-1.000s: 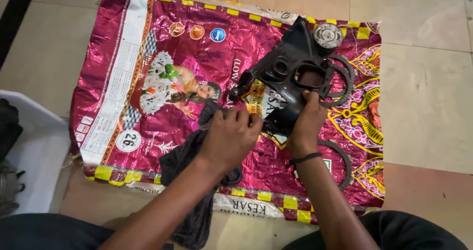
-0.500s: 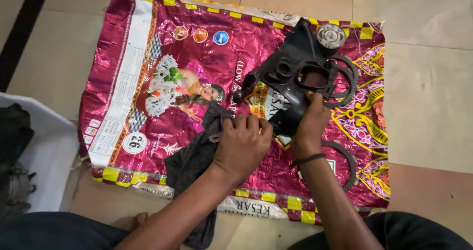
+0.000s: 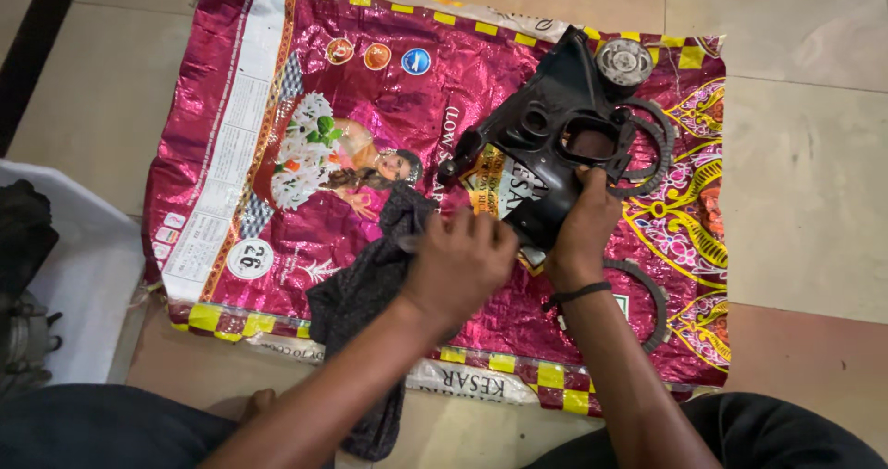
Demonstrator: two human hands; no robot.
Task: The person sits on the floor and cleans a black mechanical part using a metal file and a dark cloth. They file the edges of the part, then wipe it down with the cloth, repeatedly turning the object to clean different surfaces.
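- Magenta foil sack (image 3: 305, 90), flattened on the tiled floor (image 3: 805, 173), carries everything; bare tile lies open beyond its far and right edges.
- One black cast metal cover (image 3: 546, 145) sits tilted near the sack's far right corner, its lower end held up by the right hand (image 3: 578, 233), whose fingers (image 3: 592, 184) are wrapped around that edge.
- One dark rag (image 3: 365, 293) runs from the sack's middle over its near edge; the left hand (image 3: 458, 265) is clenched around its upper end, just beside the cover.
- Two toothed rings show: one (image 3: 652, 145) under the cover, one (image 3: 647, 293) near the right wrist.
- One round metal part (image 3: 624, 60) lies at the far right corner.
- One white bin (image 3: 83, 284) stands off the sack's left edge, with dark things inside that I cannot make out.
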